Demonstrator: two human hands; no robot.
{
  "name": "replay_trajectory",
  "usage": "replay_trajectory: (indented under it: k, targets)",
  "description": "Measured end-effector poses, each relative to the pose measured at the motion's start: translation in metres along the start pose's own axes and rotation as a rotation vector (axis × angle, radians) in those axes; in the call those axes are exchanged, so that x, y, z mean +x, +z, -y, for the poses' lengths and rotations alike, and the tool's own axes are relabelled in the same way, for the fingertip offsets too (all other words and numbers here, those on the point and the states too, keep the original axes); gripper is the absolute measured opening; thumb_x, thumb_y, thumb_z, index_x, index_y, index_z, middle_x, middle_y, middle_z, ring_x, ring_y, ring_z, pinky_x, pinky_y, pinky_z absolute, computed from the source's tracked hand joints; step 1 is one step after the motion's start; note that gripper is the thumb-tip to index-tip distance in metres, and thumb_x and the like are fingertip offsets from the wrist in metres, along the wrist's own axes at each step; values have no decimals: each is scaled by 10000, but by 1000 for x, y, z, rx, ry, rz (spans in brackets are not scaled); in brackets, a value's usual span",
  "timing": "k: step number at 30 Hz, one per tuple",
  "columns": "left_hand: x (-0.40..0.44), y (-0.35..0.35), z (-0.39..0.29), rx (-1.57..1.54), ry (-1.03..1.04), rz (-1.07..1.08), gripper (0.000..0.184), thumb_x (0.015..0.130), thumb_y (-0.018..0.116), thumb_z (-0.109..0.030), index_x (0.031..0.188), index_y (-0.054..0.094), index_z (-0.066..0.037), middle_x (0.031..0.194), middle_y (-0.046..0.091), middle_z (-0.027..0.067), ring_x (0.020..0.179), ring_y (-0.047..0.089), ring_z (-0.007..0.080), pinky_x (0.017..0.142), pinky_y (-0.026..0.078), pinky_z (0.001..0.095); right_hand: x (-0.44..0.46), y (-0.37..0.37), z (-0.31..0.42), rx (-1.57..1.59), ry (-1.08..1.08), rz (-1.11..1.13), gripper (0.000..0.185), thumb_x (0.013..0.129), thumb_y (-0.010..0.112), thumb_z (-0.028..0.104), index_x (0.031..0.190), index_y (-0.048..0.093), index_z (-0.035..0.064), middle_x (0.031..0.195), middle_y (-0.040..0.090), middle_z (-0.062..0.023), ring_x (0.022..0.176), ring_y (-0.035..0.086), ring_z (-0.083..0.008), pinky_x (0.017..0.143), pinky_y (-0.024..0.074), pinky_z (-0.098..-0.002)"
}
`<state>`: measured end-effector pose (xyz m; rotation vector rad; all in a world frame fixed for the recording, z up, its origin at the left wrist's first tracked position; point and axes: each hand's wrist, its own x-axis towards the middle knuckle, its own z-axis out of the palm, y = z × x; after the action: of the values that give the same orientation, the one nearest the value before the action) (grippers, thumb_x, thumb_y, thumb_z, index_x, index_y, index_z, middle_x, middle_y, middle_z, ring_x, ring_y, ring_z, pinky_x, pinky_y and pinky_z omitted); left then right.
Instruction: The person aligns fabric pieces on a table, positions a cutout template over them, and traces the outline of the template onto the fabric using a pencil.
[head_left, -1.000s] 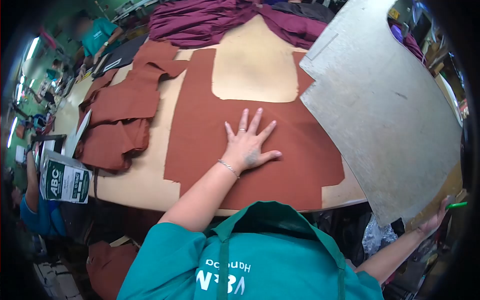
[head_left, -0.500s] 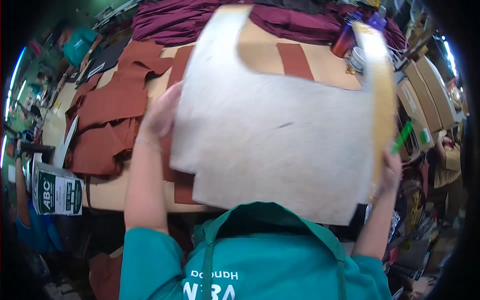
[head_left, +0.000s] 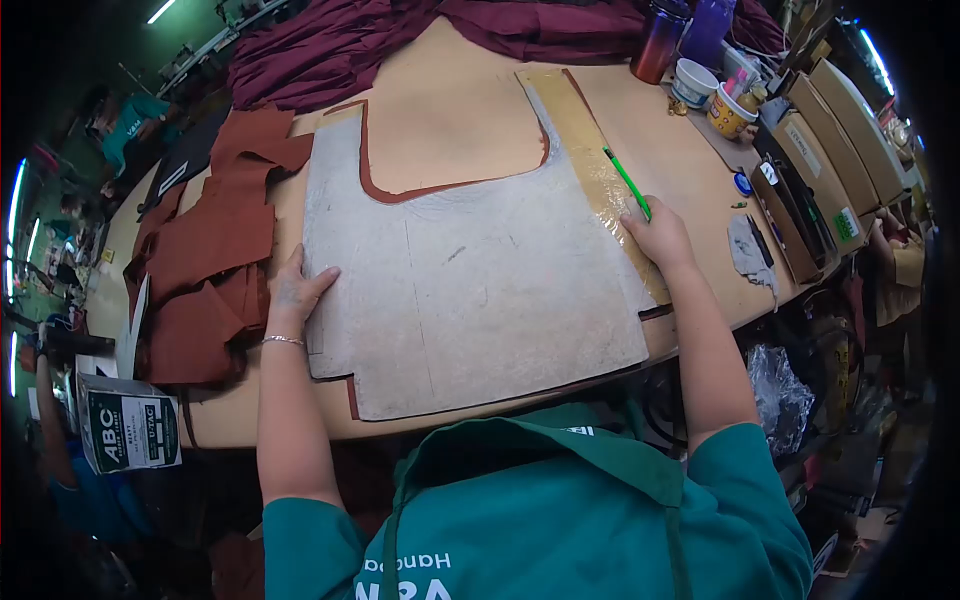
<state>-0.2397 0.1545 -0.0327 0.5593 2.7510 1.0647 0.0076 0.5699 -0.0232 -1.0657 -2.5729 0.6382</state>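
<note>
A large grey-white pattern template [head_left: 490,270] with a deep U-shaped cutout lies flat on the table. Yellowish tape [head_left: 570,130] covers its right strip. Rust-red fabric [head_left: 455,187] shows from under it along the cutout and outer edges. My left hand [head_left: 300,287] rests on the template's left edge, thumb spread from the fingers. At the right edge, my right hand [head_left: 657,232] is closed around a slim green pencil [head_left: 628,184], which points up and left, and presses on the taped strip. The undersides of both hands are hidden.
Rust-red fabric pieces [head_left: 215,240] are piled at left, and maroon fabric [head_left: 310,50] lies along the back. Bottles [head_left: 660,40], a yellow tub [head_left: 732,112] and cardboard boxes [head_left: 840,130] stand at right. An ABC box [head_left: 130,425] sits at the left edge; another person [head_left: 135,125] is beyond.
The template, held up and tilted before, has come down flat onto the rust-red fabric. My left hand now lies on its edge. My right hand has moved up and left, still with the pencil.
</note>
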Motion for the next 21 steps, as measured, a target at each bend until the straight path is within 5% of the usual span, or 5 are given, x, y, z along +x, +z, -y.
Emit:
replay_trajectory:
  k: [8, 11, 15, 19, 21]
  targets:
    - [-7, 8, -21, 364, 1, -101, 704, 662, 716, -304, 1202, 425, 41, 1072, 515, 246, 990, 522, 328, 830, 420, 363, -4, -2, -5, -92, -47, -9, 450, 737, 616, 333, 1059, 566, 23, 932, 582, -223, 877, 567, -341, 768, 449, -386]
    - [-23, 8, 3, 544, 237, -340, 687, 686, 700, -307, 1200, 420, 53, 1013, 504, 234, 941, 512, 345, 786, 430, 379, -14, -7, -2, -143, -46, 0, 475, 727, 625, 344, 1072, 562, 24, 964, 558, -207, 886, 556, -333, 775, 446, -376]
    - [-87, -23, 40, -8, 118, 9, 610, 655, 724, -148, 1152, 442, 69, 932, 469, 129, 866, 502, 219, 726, 457, 302, -41, -48, -30, 111, -124, 229, 531, 661, 695, 251, 1110, 525, 23, 968, 527, -170, 885, 550, -297, 795, 438, -355]
    - [-132, -10, -16, 73, 72, 112, 590, 621, 725, -58, 1133, 454, 55, 901, 450, 80, 764, 485, 149, 692, 465, 259, -68, -55, -48, 135, -340, 286, 595, 592, 736, 113, 1126, 490, 23, 950, 509, -141, 912, 531, -263, 805, 432, -332]
    - [-123, 2, -26, 22, 48, 100, 592, 616, 726, -49, 1135, 457, 44, 901, 452, 76, 731, 483, 143, 680, 468, 258, -62, -52, -51, 133, -243, 197, 566, 598, 728, 92, 1111, 500, 20, 953, 520, -133, 918, 522, -259, 804, 431, -320]
